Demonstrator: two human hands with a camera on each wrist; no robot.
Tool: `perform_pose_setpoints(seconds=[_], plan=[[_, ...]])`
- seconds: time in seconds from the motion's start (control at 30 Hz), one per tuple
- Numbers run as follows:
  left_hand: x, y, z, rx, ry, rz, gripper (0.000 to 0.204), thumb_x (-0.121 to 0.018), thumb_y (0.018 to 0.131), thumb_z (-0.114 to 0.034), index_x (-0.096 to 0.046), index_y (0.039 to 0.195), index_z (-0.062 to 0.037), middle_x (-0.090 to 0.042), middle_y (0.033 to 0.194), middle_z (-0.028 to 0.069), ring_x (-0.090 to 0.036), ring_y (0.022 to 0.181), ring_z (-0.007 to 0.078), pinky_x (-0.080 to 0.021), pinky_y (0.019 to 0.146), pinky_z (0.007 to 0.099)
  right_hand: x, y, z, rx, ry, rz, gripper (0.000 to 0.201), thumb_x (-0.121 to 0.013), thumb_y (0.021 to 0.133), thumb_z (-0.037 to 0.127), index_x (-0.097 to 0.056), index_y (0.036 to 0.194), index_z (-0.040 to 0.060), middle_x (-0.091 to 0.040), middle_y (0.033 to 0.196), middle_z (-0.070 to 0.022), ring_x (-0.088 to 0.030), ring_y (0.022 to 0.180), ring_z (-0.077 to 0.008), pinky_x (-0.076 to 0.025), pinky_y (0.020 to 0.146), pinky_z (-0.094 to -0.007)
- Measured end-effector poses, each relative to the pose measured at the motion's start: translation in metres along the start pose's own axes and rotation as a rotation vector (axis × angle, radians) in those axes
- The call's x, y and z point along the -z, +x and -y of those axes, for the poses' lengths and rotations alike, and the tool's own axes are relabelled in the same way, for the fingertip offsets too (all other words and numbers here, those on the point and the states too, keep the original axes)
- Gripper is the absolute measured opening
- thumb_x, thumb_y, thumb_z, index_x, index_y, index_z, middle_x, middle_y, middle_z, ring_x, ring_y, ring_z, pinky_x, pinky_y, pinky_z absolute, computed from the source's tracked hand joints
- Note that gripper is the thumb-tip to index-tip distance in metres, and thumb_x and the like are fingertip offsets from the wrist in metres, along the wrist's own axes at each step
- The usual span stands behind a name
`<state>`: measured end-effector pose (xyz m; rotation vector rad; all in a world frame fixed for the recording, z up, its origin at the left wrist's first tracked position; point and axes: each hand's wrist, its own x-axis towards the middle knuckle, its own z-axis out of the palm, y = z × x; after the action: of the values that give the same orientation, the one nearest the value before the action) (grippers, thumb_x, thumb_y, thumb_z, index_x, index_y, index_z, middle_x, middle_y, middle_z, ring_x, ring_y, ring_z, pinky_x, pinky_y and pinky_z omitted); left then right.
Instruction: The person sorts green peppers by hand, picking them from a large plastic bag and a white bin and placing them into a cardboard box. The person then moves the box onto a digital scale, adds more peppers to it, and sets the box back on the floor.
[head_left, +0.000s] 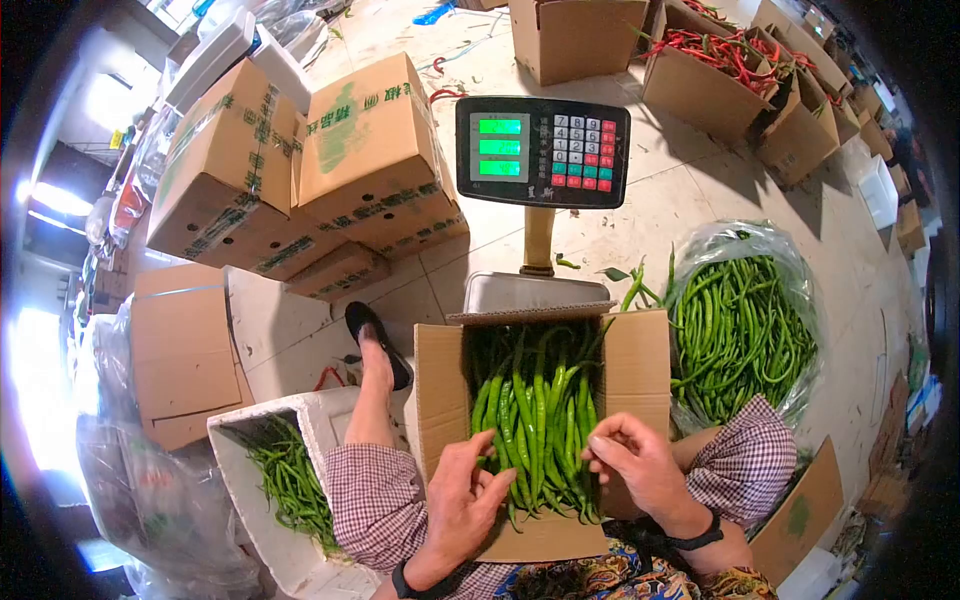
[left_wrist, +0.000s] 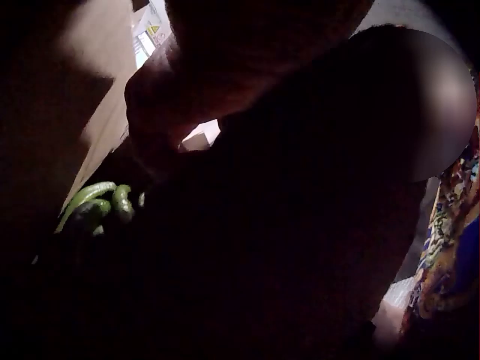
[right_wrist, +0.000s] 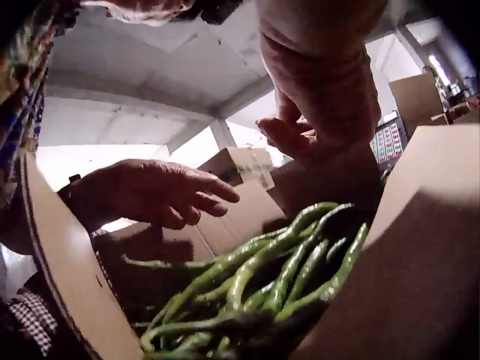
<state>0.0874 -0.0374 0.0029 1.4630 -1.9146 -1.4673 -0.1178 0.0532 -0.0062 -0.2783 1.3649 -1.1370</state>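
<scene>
Box: open cardboard box [head_left: 640,372] near centre, before the scale [head_left: 542,150].
Peppers: green peppers [head_left: 540,420] lengthwise inside.
Left hand [head_left: 465,500]: fingers relaxed, resting on peppers.
Right hand [head_left: 632,462]: fingertips pinching a pepper.
Tip: keep them parallel, stems aligned.

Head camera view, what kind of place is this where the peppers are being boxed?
Probably a produce packing or wholesale area: a digital weighing scale stands behind an open cardboard box of long green peppers, with cartons of red chillies nearby on the floor.

Pale tiled floor [head_left: 690,190] — stacked brown cardboard boxes [head_left: 300,170] toward its left edge, a clear plastic bag of green chillies [head_left: 742,330] at right, a black-faced weighing scale [head_left: 541,152] centrally.
</scene>
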Motion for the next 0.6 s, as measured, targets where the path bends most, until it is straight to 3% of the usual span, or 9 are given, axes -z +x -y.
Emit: perform_pose_setpoints(seconds=[0.1,0.13,0.23,0.3,0.47,0.53,0.6], plan=[[0.015,-0.006,-0.006,-0.004,-0.005,0.019,0.041,-0.070,0.079,0.000,-0.058,0.118,0.0012,-0.058,0.099,0.0113,-0.054,0.065,0.0090,-0.045,0.058,0.0222,0.005,-0.031,0.040,0.068,0.012,-0.001,0.011,-0.058,0.093,0.011,-0.055,0.096,0.0007,-0.063,0.081,-0.0069,-0.057,0.066,-0.0095,-0.048,0.058,-0.0220],[0.018,-0.008,-0.010,0.021,0.026,0.038,0.035,-0.067,0.080,-0.001,-0.061,0.114,0.0009,-0.060,0.093,0.0065,-0.056,0.072,0.0097,-0.047,0.065,0.0238,0.010,-0.043,0.053,0.122,-0.005,-0.002,0.010,-0.059,0.092,0.009,-0.055,0.095,0.0003,-0.063,0.080,-0.0069,-0.057,0.065,-0.0093,-0.048,0.057,-0.0225],[0.018,-0.016,-0.003,0.121,-0.121,0.120,0.031,-0.066,0.083,-0.004,-0.061,0.113,0.0010,-0.064,0.091,0.0065,-0.058,0.075,0.0091,-0.048,0.066,0.0235,0.028,-0.063,0.076,0.519,0.030,-0.223,0.002,-0.054,0.085,-0.003,-0.053,0.085,-0.0010,-0.060,0.069,-0.0091,-0.051,0.051,-0.0100,-0.044,0.045,-0.0228],[0.014,-0.017,-0.001,0.065,-0.107,0.119,0.030,-0.065,0.084,-0.003,-0.062,0.114,0.0016,-0.064,0.086,0.0055,-0.054,0.069,0.0074,-0.045,0.061,0.0213,0.061,-0.063,0.085,0.586,-0.143,-0.418,0.005,-0.052,0.087,0.002,-0.050,0.083,0.0023,-0.056,0.064,-0.0061,-0.047,0.047,-0.0076,-0.040,0.042,-0.0213],[0.007,-0.019,0.006,0.133,-0.115,0.160,0.027,-0.064,0.086,-0.005,-0.063,0.112,0.0016,-0.064,0.084,0.0059,-0.056,0.067,0.0084,-0.047,0.061,0.0222,0.148,-0.026,0.091,0.423,-0.109,-0.415,0.010,-0.052,0.094,0.014,-0.054,0.091,0.0043,-0.056,0.071,-0.0022,-0.048,0.054,-0.0062,-0.039,0.047,-0.0193],[0.005,-0.021,0.007,0.147,-0.128,0.164,0.027,-0.064,0.086,-0.005,-0.063,0.112,0.0016,-0.065,0.085,0.0058,-0.056,0.067,0.0084,-0.047,0.061,0.0221,0.179,-0.004,0.073,0.189,-0.163,-0.505,0.013,-0.053,0.095,0.016,-0.057,0.098,0.0044,-0.057,0.074,-0.0013,-0.050,0.060,-0.0063,-0.041,0.052,-0.0193],[0.003,-0.024,0.005,0.234,-0.206,0.136,0.025,-0.063,0.087,-0.004,-0.063,0.112,0.0011,-0.065,0.086,0.0050,-0.058,0.069,0.0078,-0.047,0.060,0.0212,0.228,0.013,0.043,0.084,-0.286,-0.403,0.017,-0.055,0.094,0.019,-0.059,0.101,0.0043,-0.058,0.075,-0.0012,-0.051,0.063,-0.0084,-0.042,0.055,-0.0215]])
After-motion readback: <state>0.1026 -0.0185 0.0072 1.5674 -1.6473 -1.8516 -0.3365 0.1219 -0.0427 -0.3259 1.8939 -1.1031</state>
